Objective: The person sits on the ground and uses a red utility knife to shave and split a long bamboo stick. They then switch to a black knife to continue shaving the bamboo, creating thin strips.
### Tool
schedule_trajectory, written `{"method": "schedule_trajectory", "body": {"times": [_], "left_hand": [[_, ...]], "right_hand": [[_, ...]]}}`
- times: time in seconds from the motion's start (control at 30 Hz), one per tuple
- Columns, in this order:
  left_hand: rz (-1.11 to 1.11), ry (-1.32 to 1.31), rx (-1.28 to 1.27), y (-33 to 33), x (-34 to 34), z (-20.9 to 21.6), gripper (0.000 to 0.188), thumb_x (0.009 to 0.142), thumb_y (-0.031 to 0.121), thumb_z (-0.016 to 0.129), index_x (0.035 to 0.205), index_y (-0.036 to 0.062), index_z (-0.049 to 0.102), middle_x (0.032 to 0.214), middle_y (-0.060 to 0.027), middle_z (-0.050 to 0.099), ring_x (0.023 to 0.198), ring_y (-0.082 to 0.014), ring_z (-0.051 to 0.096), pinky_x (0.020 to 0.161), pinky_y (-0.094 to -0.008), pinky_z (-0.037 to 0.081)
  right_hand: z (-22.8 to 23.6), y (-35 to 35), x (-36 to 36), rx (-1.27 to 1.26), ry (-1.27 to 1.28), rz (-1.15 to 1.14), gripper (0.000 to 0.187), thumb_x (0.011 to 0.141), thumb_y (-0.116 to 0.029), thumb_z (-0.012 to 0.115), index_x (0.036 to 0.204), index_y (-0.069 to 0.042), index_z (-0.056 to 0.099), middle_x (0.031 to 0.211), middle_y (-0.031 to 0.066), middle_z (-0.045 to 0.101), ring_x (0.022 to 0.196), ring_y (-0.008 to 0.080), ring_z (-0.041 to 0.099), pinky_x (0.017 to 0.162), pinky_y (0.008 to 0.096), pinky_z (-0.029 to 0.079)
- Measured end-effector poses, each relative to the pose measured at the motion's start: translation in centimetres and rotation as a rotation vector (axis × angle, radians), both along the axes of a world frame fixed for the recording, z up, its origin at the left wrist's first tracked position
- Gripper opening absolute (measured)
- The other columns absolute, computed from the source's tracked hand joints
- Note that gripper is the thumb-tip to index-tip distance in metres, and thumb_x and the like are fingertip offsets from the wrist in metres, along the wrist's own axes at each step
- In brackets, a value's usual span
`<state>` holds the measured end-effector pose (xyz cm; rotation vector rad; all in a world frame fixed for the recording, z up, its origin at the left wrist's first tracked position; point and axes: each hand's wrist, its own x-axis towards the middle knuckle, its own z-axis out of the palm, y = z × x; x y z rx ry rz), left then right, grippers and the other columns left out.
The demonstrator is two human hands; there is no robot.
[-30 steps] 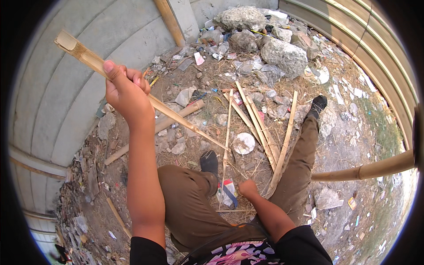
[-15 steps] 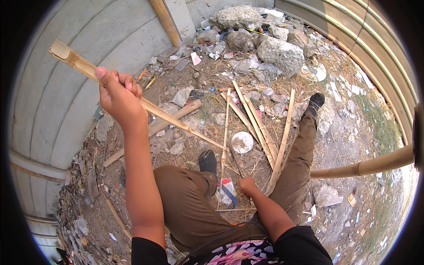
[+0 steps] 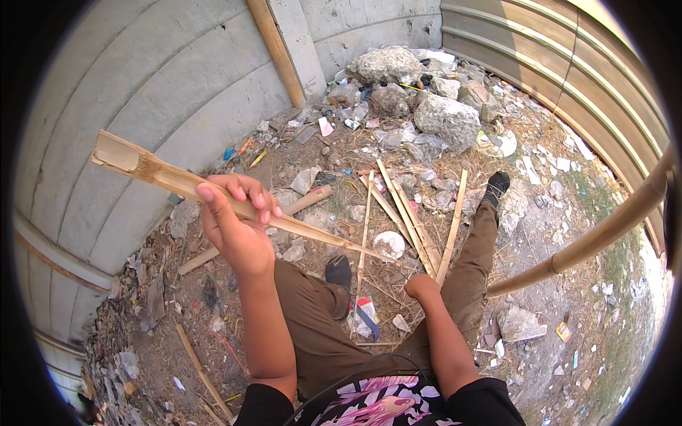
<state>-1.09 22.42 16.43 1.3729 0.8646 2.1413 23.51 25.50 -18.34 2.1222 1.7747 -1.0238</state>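
My left hand [image 3: 239, 224] is closed round a long split bamboo strip [image 3: 167, 175]. Its broad hollow end, with a node across it, points up to the left. From there it slants down and narrows toward my right hand. My right hand [image 3: 422, 285] is a fist beside my right thigh, near the strip's thin far end. Only a sliver of the slim dark knife in it shows, and its grip is hidden by my fingers. Several split bamboo pieces [image 3: 412, 220] lie on the ground between my spread legs, beside a white round disc [image 3: 388, 244].
A thick bamboo pole [image 3: 568, 255] slants up on my right. Large rocks [image 3: 447, 121] and litter lie before the grey wall [image 3: 177, 64] and the ribbed fence [image 3: 526, 42]. A blue-and-red packet [image 3: 365, 317] is by my left foot; another bamboo piece [image 3: 202, 369] lies at left.
My left hand has come down and right, and the bamboo strip now lies flatter. My right hand has shifted slightly right and up. The knife, plainer before, is now mostly hidden.
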Motion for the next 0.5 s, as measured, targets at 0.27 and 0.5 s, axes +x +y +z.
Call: {"method": "schedule_trajectory", "body": {"times": [0.27,0.5], "left_hand": [[-0.060,-0.033,0.111,-0.7,0.7,-0.1,0.045,0.108,0.047,0.039,0.111,0.0038,0.053,0.098,-0.0102,0.059,0.087,-0.0219,0.060,0.074,-0.0390,0.054],[0.069,-0.083,0.343,-2.6,1.8,1.7,0.042,0.109,0.044,0.039,0.110,0.0036,0.052,0.096,-0.0092,0.058,0.082,-0.0195,0.060,0.069,-0.0377,0.054]], "right_hand": [[14.5,-7.2,8.4,0.198,-0.284,0.155,0.029,0.085,-0.027,0.066,0.098,-0.003,0.078,0.099,0.0170,0.075,0.095,0.0329,0.074,0.080,0.0422,0.057],[23.7,-13.9,11.1,0.402,0.199,0.062,0.043,0.084,-0.039,0.073,0.080,0.003,0.069,0.066,0.0161,0.065,0.063,0.0260,0.063,0.061,0.0413,0.048]]}}
